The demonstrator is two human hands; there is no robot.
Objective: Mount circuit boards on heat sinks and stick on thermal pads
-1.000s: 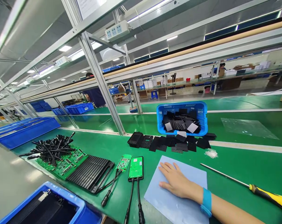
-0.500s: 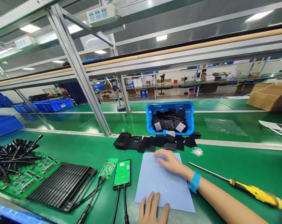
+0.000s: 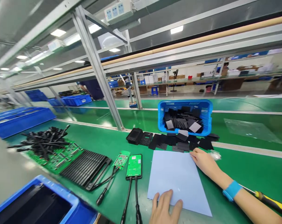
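Note:
A pale blue sheet [image 3: 175, 177] lies flat on the green bench in front of me. My left hand [image 3: 165, 207] presses its near edge with fingers stretched flat, holding nothing. My right hand [image 3: 205, 161], with a blue wrist strap, rests at the sheet's far right corner, fingers loosely extended toward small black flat parts [image 3: 178, 141] scattered just beyond. Left of the sheet lie two green circuit boards [image 3: 134, 165] with black cables.
A blue basket [image 3: 207, 109] of black parts stands behind the sheet. A black finned heat sink [image 3: 86, 168], more green boards and a heap of black cables [image 3: 41, 141] lie left. A yellow-handled screwdriver [image 3: 272, 202] lies right. A blue bin [image 3: 75, 202] sits near left. Metal frame post [image 3: 97, 70].
My right hand slid across the sheet from its middle to the far right corner. My left hand came into view at the near edge. The camera view swung sideways.

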